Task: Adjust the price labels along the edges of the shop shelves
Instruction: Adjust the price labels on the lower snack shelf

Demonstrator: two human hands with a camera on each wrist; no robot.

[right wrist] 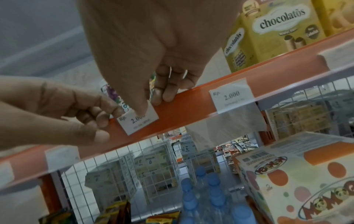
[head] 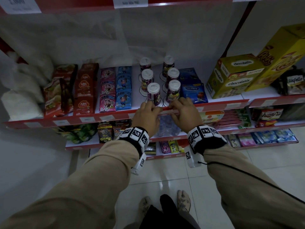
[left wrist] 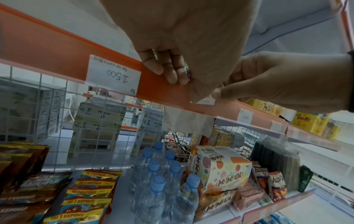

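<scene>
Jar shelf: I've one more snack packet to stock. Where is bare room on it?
A bare lane runs between the two jar columns, and a strip lies between the left jars and the blue packets. The left end, with the red ABC packets, is packed tight. The left hand and right hand occupy the front edge.

The red-edged shelf [head: 214, 105] carries capped jars [head: 153, 94] near its front edge at the middle. Red ABC packs [head: 85, 90] stand toward its left end, yellow chocolatos boxes [head: 231, 76] toward its right.
</scene>
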